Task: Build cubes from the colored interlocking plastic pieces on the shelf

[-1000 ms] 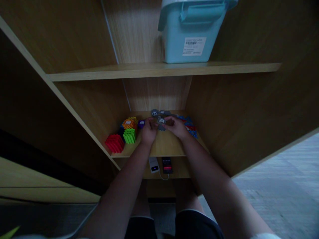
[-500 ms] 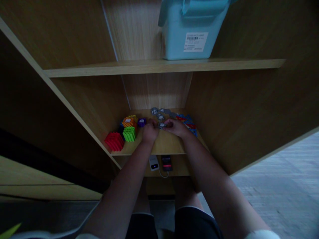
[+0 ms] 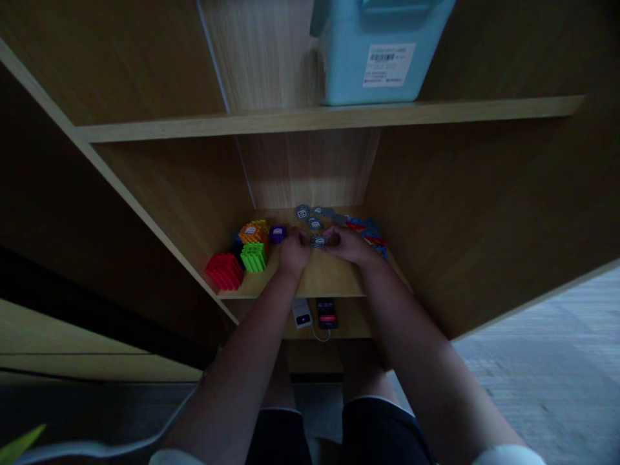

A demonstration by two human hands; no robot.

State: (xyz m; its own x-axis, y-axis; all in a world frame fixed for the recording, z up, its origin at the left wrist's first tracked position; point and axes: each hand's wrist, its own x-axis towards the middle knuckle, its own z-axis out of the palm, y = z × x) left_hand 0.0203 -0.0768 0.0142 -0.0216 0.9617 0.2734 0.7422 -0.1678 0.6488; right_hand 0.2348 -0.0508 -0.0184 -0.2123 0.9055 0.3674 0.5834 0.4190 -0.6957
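Between my two hands, low over the middle shelf, is a small stack of grey ridged pieces (image 3: 318,241) with a pale mark on top. My left hand (image 3: 294,250) grips its left side with bent fingers, partly hidden behind the knuckles. On the other side, the thumb and fingers of my right hand (image 3: 351,245) pinch the same stack. Just behind lie more grey pieces (image 3: 314,223), including a round grey stack (image 3: 303,212). Close to my left hand sits a purple stack (image 3: 278,234). Blue and red pieces (image 3: 371,236) lie beyond my right hand.
Left on the shelf stand red (image 3: 225,271), lime green (image 3: 253,257) and orange (image 3: 252,232) ridged stacks. A light blue bin (image 3: 372,81) rests on the upper shelf (image 3: 271,121). Below are a white device (image 3: 301,312) and a phone (image 3: 327,314) joined by a cable.
The view has tipped slightly, so the upper shelf and bin sit higher in the picture. Both hands stay at the grey stack, with small shifts of the fingers.
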